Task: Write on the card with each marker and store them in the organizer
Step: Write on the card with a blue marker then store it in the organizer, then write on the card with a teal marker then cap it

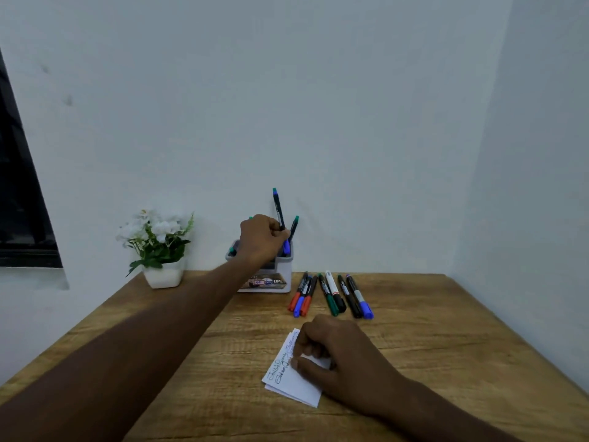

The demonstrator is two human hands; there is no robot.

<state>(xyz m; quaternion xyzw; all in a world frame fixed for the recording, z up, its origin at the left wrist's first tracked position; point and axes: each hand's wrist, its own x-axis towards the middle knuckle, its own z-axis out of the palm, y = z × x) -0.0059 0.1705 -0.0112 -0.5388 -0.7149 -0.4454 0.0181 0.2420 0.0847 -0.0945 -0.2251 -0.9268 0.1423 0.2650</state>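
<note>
Wooden table (430, 362) carries everything, both forearms reaching in over it. Left hand (263, 239) is out at the far edge, above the organizer (271, 279), fingers curled round a blue-capped marker (280, 218) held nearly upright, cap end down at the organizer's mouth, teal end up. Just right of that hand a second marker (294, 227) leans in the organizer, teal end up; another teal tip pokes out behind the hand's left side. Organizer is a small grey-rimmed white box with a printed label on its front, directly under the left hand. Potted white flowers (157, 247) sit well left of the left hand, by the wall. Right hand (331, 355) is nearer the camera, fingers curled, fingertips and thumb pressing down on the card (293, 381), which lies flat under and left of it; looks like a small stack, with lines of handwriting along the left edge. Row of loose markers (330, 295) lies on the table just beyond the right hand, right of the organizer: red, blue, red, green, white-bodied black-capped, black, blue, caps toward the camera.
</note>
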